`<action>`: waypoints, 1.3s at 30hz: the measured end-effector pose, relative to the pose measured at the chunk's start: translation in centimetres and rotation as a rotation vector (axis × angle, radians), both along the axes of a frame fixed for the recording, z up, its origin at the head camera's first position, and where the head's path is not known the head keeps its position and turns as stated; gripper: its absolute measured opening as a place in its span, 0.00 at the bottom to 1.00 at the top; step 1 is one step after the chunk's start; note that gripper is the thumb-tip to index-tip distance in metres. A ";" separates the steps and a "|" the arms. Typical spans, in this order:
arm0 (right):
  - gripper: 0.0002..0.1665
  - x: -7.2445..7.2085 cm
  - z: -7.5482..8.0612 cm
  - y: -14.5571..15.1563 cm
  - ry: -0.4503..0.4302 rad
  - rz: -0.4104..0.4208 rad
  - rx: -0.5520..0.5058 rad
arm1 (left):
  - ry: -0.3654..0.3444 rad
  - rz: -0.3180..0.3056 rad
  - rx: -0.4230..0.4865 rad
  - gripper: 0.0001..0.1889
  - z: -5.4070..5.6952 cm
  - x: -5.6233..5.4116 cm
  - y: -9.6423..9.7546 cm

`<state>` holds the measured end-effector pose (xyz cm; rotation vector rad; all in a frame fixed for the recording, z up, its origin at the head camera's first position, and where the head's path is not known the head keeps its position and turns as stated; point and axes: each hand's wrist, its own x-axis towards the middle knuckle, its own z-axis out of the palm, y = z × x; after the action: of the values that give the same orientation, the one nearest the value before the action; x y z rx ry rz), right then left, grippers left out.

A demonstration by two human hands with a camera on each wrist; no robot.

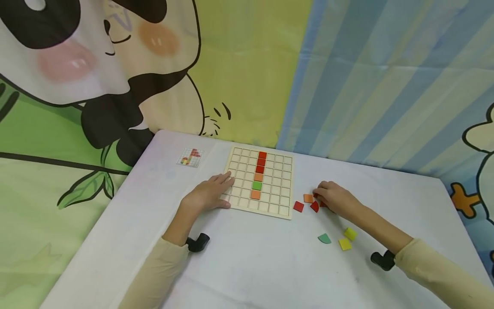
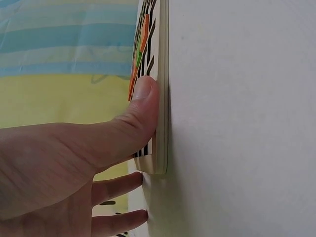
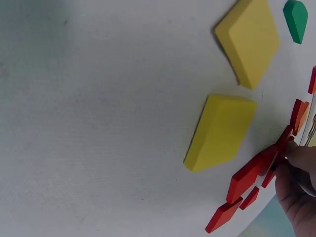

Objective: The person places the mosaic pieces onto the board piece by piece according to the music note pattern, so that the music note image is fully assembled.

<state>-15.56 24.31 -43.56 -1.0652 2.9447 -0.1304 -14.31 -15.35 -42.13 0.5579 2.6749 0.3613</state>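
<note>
Nearest us, two cream sleeves (image 1: 158, 274), soft and lightly creased, reach in over the table (image 1: 247, 266), which is white and smooth with faint wrinkles. A smooth black fitting (image 1: 198, 242) sits at the left wrist, and another at the right.

Toward the right lie two yellow blocks (image 1: 345, 244), thick and flat-faced with crisp edges, and just beside them a green wedge (image 1: 324, 238) with one curved side.

Past these, we see the right hand (image 1: 337, 198) with thumb and finger pinched together on a red piece (image 3: 269, 174), low among the other loose reds; its outline is mostly hidden from us. Around it lie a red square (image 1: 299, 206), a red wedge (image 1: 314, 207) and an orange square (image 1: 308, 198).

The left hand (image 1: 208, 192) rests on the left side of the board (image 1: 275, 189), its fingers spread apart and its thumb on the near edge. The board is pale, wood-like and flat, cut into square cells, and its corner looks rounded in the left wrist view. One column carries, from near to far, an orange, a green, another orange and three red squares.

Left of the board lies a small card (image 1: 191, 157) printed with a coloured grid. Behind everything hangs a rippled backdrop (image 1: 247, 64), with a panda and blue stripes.
</note>
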 end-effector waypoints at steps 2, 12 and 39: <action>0.14 -0.2 0.1 0.1 -0.007 -0.008 -0.014 | 0.002 -0.001 0.001 0.44 0.0 0.0 0.0; 0.08 -0.5 1.0 0.0 -0.170 -0.136 -0.073 | -0.005 0.000 -0.002 0.44 0.4 -0.2 -0.2; 0.14 1.7 -0.3 -12.0 -0.660 -0.082 -0.639 | -0.011 -0.010 0.001 0.44 0.1 -0.2 -0.1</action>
<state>-13.90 12.35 -43.83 -0.7141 2.3556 -1.2188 -14.50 -15.43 -42.01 0.5677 2.6600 0.3612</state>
